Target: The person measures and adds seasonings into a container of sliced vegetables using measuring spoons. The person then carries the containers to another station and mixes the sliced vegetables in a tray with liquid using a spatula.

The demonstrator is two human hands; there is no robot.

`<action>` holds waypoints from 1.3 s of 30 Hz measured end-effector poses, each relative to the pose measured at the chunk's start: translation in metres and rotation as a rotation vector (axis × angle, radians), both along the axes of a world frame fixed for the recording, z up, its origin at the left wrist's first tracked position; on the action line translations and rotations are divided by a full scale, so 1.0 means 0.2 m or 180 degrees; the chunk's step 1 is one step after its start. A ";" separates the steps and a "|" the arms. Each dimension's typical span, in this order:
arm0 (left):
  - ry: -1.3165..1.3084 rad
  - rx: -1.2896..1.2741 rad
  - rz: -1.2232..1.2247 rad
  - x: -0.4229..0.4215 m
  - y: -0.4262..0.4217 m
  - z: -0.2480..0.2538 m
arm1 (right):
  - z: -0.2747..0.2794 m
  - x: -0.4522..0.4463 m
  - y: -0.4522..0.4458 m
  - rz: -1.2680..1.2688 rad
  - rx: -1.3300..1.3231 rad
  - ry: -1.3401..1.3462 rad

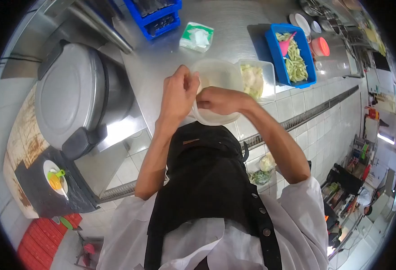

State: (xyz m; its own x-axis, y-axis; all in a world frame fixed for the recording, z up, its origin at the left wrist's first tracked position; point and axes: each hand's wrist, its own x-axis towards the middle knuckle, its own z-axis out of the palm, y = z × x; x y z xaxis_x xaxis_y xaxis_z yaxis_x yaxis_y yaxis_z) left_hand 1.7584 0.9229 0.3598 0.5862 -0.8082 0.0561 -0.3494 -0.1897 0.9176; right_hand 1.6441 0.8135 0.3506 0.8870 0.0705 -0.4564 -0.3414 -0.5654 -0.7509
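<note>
A round whitish translucent tub [222, 74] stands at the front edge of the steel counter. Above its left side is my left hand [180, 92], fingers curled together. My right hand [218, 100] reaches over the tub's near part with its fingers closed and pointing left. Whatever either hand pinches is too small or hidden to name. Just right of the tub, a clear square container [268, 81] holds pale green and whitish pieces. Farther right, a blue bin [312, 74] contains cut pale green vegetables and a pink scoop [285, 47].
A large grey lidded pot [67, 90] stands at the left. Behind the tub lie a green and white packet [197, 37] and blue stacked trays [155, 20]. A red-lidded container [320, 46] and bowls are at the back right. A white plate [49, 168] sits lower left.
</note>
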 end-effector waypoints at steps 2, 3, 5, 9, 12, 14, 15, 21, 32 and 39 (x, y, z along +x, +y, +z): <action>0.0061 -0.0036 0.0074 0.02 0.00 -0.01 | 0.04 -0.07 -0.06 -0.0096 0.0541 -0.0583; 0.0058 -0.0010 0.0071 0.03 0.00 -0.02 | 0.10 -0.08 -0.06 -0.0090 0.0540 -0.0582; 0.0058 0.0006 0.0060 0.03 0.00 -0.01 | 0.23 -0.11 -0.06 -0.0611 0.0680 0.0057; 0.0065 0.0047 -0.0080 0.01 -0.01 0.02 | 0.26 -0.23 -0.08 -0.1541 0.1715 0.0803; 0.0083 0.0048 -0.0127 0.00 -0.02 0.03 | 0.26 -0.32 -0.07 -0.1855 0.1818 0.0772; 0.0113 0.0044 -0.0168 -0.01 -0.02 0.03 | 0.26 -0.36 -0.07 -0.2305 0.2229 0.0660; 0.0134 0.0042 -0.0181 -0.01 -0.03 0.03 | 0.25 -0.39 -0.08 -0.2329 0.2232 0.0653; 0.0125 0.0129 -0.0152 0.02 -0.04 -0.01 | 0.28 -0.59 -0.17 -0.3199 0.2549 0.0016; 0.0177 0.0076 0.0075 0.06 0.06 -0.07 | 0.06 -0.68 0.00 -0.2669 -0.3016 -0.0360; 0.0146 -0.0118 0.0157 0.04 0.09 -0.13 | -0.09 -0.74 0.17 -0.3512 -0.2992 -0.0627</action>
State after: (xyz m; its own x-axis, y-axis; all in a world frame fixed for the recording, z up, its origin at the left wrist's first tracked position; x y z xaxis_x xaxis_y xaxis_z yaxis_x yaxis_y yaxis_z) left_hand 1.7672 0.9405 0.3332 0.6280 -0.7761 0.0576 -0.2977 -0.1712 0.9392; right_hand 1.4969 0.8480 0.3332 0.3446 -0.9208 0.1828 -0.8543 -0.3883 -0.3455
